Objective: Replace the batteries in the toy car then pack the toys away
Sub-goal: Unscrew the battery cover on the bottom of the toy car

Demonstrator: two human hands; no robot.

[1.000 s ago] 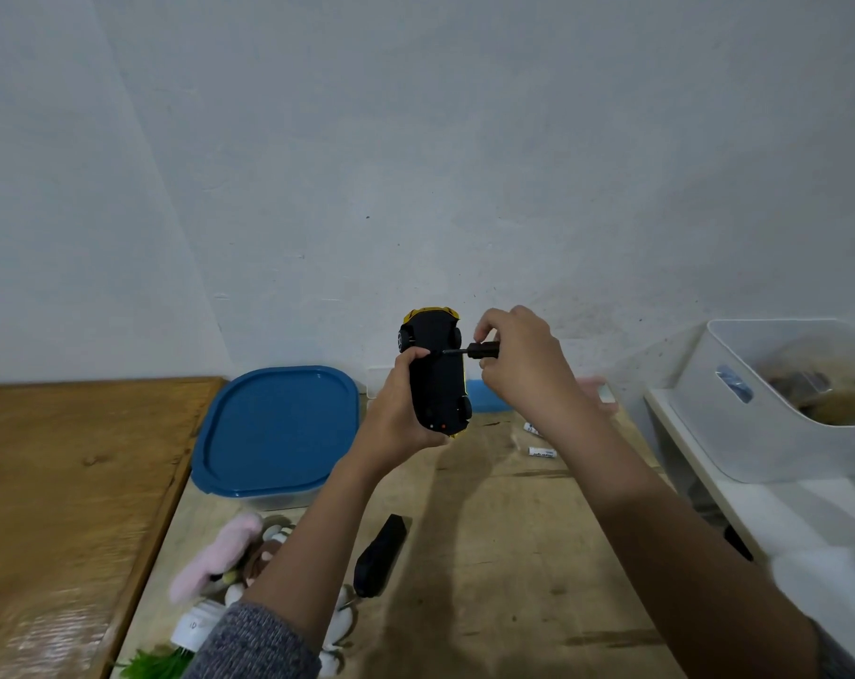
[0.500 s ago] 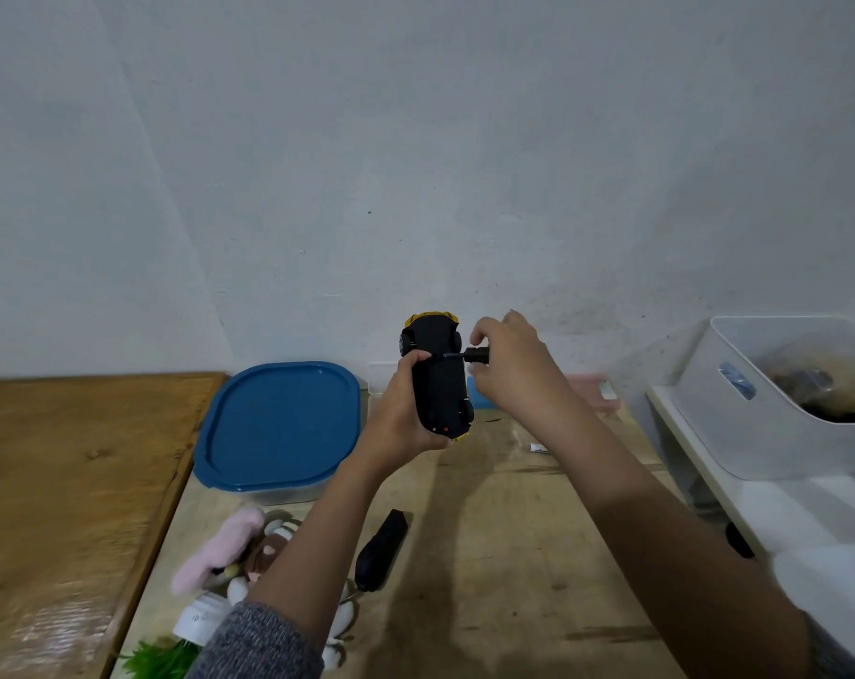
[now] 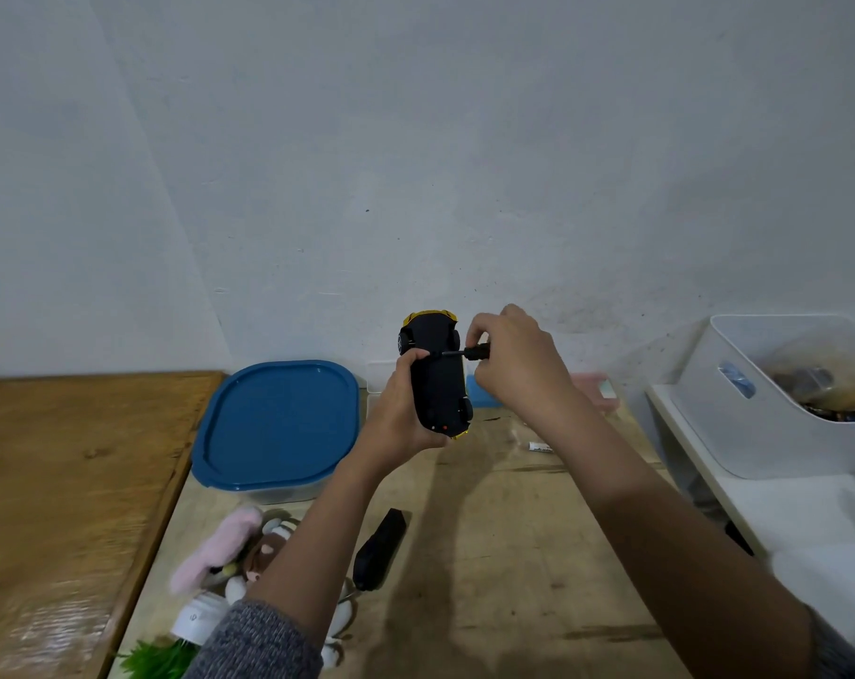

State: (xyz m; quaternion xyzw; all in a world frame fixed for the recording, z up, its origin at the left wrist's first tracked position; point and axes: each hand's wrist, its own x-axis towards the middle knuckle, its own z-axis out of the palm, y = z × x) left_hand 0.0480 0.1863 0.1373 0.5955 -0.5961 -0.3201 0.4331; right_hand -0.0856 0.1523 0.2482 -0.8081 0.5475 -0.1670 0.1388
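Two hands raised above pale wooden table [image 3: 513, 556].
Item 1: yellow plastic toy car with black underside [image 3: 438, 384], held on end, underside toward the camera, body gripped by left hand [image 3: 396, 419].
Item 2: small black screwdriver [image 3: 467, 353], pinched by right hand [image 3: 518, 365], tip against the car's underside.
On table: clear tub with blue lid [image 3: 278, 423], back left; black oblong piece [image 3: 381, 551]; pink plush toy [image 3: 220, 546], near edge.

Head cam, fwd-down, close

Plush toys [image 3: 222, 546] partly behind the left forearm [image 3: 313, 526]
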